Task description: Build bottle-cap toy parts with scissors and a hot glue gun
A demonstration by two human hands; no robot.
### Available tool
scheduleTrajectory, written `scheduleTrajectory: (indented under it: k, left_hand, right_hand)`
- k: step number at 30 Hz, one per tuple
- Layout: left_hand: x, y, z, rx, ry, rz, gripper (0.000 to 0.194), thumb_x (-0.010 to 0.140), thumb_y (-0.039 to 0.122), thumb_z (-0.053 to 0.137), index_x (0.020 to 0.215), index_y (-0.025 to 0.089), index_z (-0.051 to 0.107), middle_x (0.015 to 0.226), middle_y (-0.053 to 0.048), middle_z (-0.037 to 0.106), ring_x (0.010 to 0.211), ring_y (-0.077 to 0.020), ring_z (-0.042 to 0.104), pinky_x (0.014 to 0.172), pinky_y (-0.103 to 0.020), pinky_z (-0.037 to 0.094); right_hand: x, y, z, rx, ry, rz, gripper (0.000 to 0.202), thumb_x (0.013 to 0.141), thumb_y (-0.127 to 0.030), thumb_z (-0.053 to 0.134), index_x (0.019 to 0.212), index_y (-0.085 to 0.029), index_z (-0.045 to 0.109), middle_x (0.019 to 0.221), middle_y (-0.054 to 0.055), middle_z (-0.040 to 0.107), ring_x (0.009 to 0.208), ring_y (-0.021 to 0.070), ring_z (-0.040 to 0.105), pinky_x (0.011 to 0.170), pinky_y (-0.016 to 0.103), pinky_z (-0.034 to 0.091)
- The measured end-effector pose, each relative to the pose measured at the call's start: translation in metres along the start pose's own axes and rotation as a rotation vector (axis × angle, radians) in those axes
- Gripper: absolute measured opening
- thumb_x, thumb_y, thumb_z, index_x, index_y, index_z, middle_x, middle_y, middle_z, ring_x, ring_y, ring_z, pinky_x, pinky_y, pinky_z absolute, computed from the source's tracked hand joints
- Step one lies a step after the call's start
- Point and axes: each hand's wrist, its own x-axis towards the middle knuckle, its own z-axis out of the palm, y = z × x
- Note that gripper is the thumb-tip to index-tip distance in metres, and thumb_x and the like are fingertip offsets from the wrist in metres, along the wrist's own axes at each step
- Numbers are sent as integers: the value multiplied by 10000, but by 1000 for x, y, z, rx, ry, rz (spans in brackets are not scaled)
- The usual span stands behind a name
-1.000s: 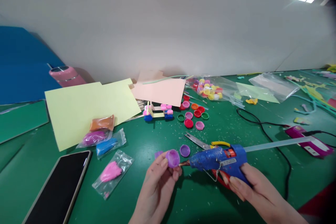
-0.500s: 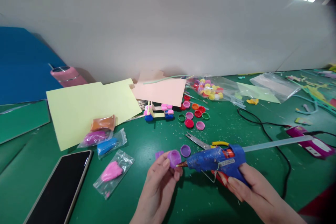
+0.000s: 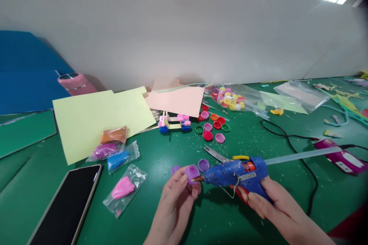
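Between its thumb and fingers my left hand (image 3: 178,199) pinches a purple bottle cap (image 3: 191,172), its hollow side facing up and toward me. My right hand (image 3: 276,203) is wrapped round a blue hot glue gun (image 3: 227,173), fingers at the red trigger, a long glue stick (image 3: 301,155) jutting from its back. The gun's metal nozzle (image 3: 197,178) points left and overlaps the cap's rim; whether it touches the inside I cannot tell. Just behind lies another purple cap (image 3: 204,165). A purple piece (image 3: 174,169) shows partly behind my left fingers.
Scissors (image 3: 217,154) lie partly behind the gun. Several coloured caps (image 3: 220,138) are scattered beyond, near a small wheeled model (image 3: 174,123). At left are clay packets (image 3: 123,189), a phone (image 3: 66,206) and yellow paper (image 3: 86,122). A black cable (image 3: 312,176) runs to a pink power strip (image 3: 339,157).
The glue gun has shifted slightly left, its nozzle now reaching further over the cap. My left hand keeps its pinch on the cap.
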Motion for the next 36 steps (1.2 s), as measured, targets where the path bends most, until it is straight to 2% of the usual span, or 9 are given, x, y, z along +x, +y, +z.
scheduleTrajectory:
  k: [5, 13, 23, 28, 36]
  left_hand:
    - [0, 0, -4, -4, -16, -10, 115, 707, 166, 633, 807, 137, 681, 737, -34, 595, 641, -100, 501, 645, -242, 446]
    - [2, 1, -2, -16, 0, 1, 99, 684, 165, 653, 772, 130, 682, 737, -29, 584, 639, -98, 500, 606, -232, 444]
    - [1, 1, -2, 6, -19, -5, 112, 702, 181, 638, 791, 130, 683, 710, -31, 590, 617, -95, 487, 625, -239, 441]
    - [0, 0, 0, 12, 5, -19, 122, 703, 182, 638, 801, 123, 681, 685, -24, 574, 616, -97, 486, 625, -238, 434]
    - [1, -1, -4, 27, -21, -26, 134, 732, 172, 611, 835, 126, 685, 655, -23, 583, 602, -93, 481, 624, -234, 419]
  right_hand:
    - [1, 3, 0, -50, 10, -21, 249, 851, -374, 423, 701, -213, 540, 632, -10, 549, 545, 121, 496, 502, 170, 448]
    - [-5, 12, 0, -58, 36, -1, 222, 841, -371, 441, 716, -217, 543, 636, -12, 546, 538, 121, 501, 471, 160, 451]
    - [0, 8, 1, -10, 6, -52, 195, 861, -346, 421, 757, -221, 531, 656, -12, 547, 558, 119, 495, 500, 172, 445]
    - [2, 4, 0, 12, -25, -32, 226, 868, -359, 408, 773, -207, 546, 662, 0, 542, 566, 123, 494, 507, 187, 442]
    - [5, -4, 2, 38, 77, -35, 320, 850, -415, 427, 645, -202, 548, 591, -13, 509, 532, 117, 455, 490, 195, 413]
